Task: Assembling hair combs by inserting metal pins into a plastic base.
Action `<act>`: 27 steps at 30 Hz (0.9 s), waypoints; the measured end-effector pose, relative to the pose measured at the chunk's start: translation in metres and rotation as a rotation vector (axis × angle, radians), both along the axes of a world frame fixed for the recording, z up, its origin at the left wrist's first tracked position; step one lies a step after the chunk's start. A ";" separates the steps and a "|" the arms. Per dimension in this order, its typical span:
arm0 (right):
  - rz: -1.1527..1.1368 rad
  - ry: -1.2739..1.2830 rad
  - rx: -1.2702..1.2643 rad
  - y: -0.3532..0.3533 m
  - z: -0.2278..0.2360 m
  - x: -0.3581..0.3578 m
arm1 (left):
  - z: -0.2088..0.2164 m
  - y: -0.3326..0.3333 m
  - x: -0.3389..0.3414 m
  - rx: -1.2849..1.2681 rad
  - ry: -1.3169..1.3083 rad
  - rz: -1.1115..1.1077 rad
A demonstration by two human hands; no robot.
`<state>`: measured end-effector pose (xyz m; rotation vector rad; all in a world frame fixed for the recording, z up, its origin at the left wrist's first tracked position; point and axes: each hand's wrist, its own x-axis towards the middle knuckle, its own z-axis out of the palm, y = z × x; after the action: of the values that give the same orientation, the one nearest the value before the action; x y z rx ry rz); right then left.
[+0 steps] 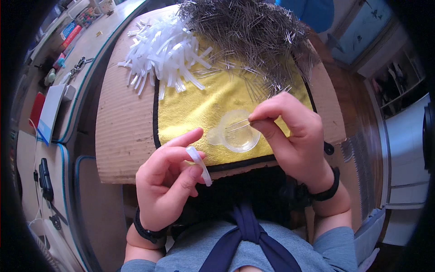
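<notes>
Pinch work above a yellow cloth [183,113]

The left hand [165,181], half curled, grips a white tube [200,166]; the right hand [292,131], angled downward, pinches thin metal pins [236,125] above a clear dish [244,144]. The cloth lies on cardboard [120,131]; a table [97,45] stands at left, wooden floor [368,109] at right.

I classify this location as probably a room in a home. Indicators in my view: brown wood floor [364,113], open cupboard [398,77], side table [97,40] carrying keys [80,65] and small items, improvised cardboard work surface [115,136] beneath a yellow cloth [188,111].
</notes>
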<state>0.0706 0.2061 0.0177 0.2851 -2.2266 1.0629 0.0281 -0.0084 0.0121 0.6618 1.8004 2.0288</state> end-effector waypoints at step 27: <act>0.078 0.285 -0.333 -0.034 -0.025 0.003 | 0.005 0.011 -0.009 0.111 -0.283 -0.083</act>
<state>0.0736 0.1721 -0.0068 0.3547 -1.7674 1.3231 0.0187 0.0025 0.0172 0.4445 1.4858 2.0604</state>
